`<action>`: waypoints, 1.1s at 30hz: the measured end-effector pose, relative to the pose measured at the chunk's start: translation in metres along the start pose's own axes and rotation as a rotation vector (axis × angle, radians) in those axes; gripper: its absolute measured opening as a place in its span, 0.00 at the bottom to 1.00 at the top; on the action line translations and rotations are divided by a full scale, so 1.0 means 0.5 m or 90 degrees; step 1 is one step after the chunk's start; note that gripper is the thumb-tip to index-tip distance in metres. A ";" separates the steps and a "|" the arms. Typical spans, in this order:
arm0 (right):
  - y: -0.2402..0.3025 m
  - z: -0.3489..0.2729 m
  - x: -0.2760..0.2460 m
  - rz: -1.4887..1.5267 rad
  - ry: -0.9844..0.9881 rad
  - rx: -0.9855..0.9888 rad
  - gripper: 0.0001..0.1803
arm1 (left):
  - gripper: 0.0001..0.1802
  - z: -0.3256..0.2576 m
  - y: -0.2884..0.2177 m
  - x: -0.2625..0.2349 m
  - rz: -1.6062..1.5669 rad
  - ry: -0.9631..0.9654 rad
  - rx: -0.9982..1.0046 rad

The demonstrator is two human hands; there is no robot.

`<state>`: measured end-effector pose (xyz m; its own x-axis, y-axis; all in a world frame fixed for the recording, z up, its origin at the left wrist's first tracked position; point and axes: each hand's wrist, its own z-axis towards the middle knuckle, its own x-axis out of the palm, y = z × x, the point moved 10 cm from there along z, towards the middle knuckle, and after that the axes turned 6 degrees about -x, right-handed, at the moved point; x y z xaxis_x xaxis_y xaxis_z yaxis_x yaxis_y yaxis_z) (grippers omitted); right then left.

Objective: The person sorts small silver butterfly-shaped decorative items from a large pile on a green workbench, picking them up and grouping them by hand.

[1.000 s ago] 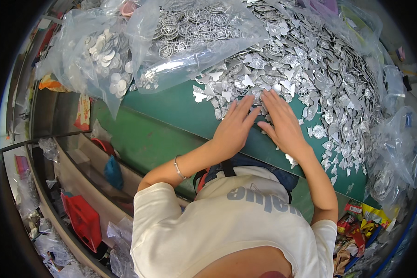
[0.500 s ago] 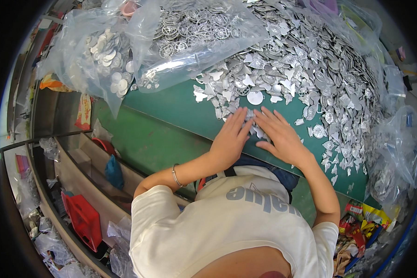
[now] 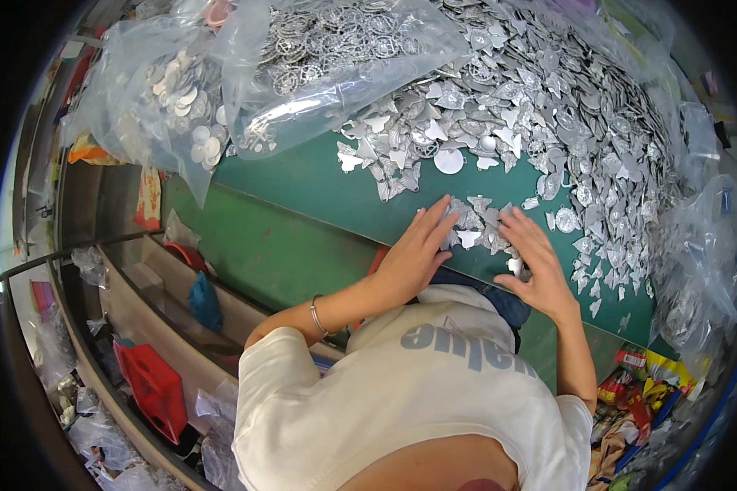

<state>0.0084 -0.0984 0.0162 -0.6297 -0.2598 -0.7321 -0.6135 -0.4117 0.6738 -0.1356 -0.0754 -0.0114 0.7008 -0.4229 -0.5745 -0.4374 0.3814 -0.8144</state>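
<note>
A small cluster of silvery metal pieces (image 3: 477, 222), some shaped like butterflies, lies near the front edge of the green table (image 3: 295, 184). My left hand (image 3: 422, 245) flanks the cluster on its left, fingers stretched out and touching its edge. On the other side my right hand (image 3: 540, 258) rests with fingers spread and thumb apart, against the pieces there. Neither hand grips anything. Beyond them spreads a large heap of similar flat metal pieces (image 3: 565, 114), with a plain round disc (image 3: 449, 161) at its near edge.
At the back left stand a clear plastic bag of discs (image 3: 190, 102) and another bag of openwork round pieces (image 3: 336, 49). More clear plastic (image 3: 704, 245) bunches at the right. A red plastic container (image 3: 149, 389) and a blue bag (image 3: 204, 301) are at the lower left.
My hands have moved apart and a little to the right. The cluster, mostly covered before, now shows between them, separated from the heap by a strip of green table.
</note>
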 end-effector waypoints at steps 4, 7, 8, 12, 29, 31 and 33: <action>-0.011 -0.044 -0.013 -0.017 -0.043 0.020 0.41 | 0.38 0.012 0.008 -0.036 -0.109 -0.066 -0.039; -0.011 -0.060 -0.012 -0.050 -0.062 0.036 0.38 | 0.34 0.009 0.006 -0.032 0.026 -0.027 0.001; -0.009 -0.059 -0.014 -0.057 -0.080 0.035 0.37 | 0.33 0.007 0.004 -0.021 0.085 0.001 0.027; 0.028 0.003 -0.002 -0.122 -0.059 -0.005 0.33 | 0.26 0.013 -0.003 -0.023 0.100 -0.038 0.051; 0.050 0.105 0.042 -0.313 -0.183 -0.088 0.11 | 0.29 0.009 0.008 -0.039 -0.062 -0.097 -0.004; 0.042 0.106 0.033 -0.307 -0.199 -0.072 0.10 | 0.30 0.010 0.009 -0.036 -0.055 -0.091 -0.002; 0.035 0.109 0.030 -0.303 -0.199 -0.040 0.10 | 0.30 0.008 0.012 -0.035 -0.054 -0.091 -0.007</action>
<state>-0.0377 -0.0621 0.0222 -0.4078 0.2336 -0.8827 -0.8406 -0.4734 0.2631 -0.1481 -0.0624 -0.0059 0.8085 -0.3318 -0.4861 -0.3782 0.3400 -0.8610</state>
